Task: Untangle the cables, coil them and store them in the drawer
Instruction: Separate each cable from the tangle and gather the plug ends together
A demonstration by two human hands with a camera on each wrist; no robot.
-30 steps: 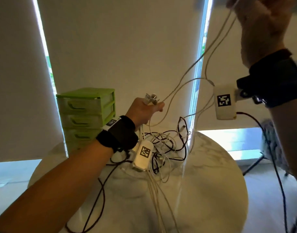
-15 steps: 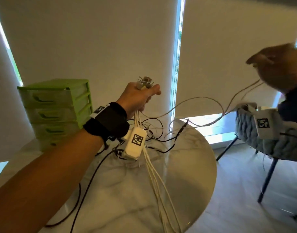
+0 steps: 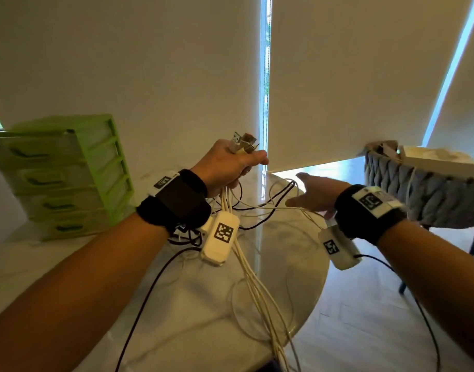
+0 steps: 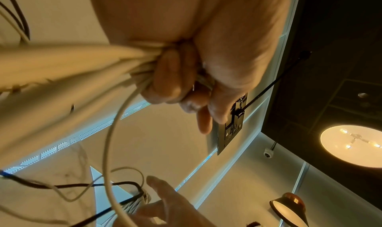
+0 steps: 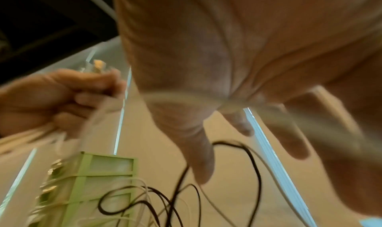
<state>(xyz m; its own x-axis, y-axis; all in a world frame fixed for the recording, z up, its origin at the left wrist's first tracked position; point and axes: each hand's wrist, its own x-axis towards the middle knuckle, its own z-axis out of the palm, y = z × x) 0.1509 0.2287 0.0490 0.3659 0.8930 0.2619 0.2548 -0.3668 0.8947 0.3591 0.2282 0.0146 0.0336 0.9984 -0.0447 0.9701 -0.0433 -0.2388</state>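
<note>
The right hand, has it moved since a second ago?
Yes. The right hand has come down from high against the blinds to just above the table, fingers spread.

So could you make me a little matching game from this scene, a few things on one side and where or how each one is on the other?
Things:
1. left hand
2. right hand
3. green drawer unit
4. black cable

States:
A. lying loose on the round table
B. fingers spread, reaching over the cables
C. standing at the table's far left
D. gripping a bundle of white cables, plugs upward

Pairs: 1-D, 2-B, 3-C, 4-A
</note>
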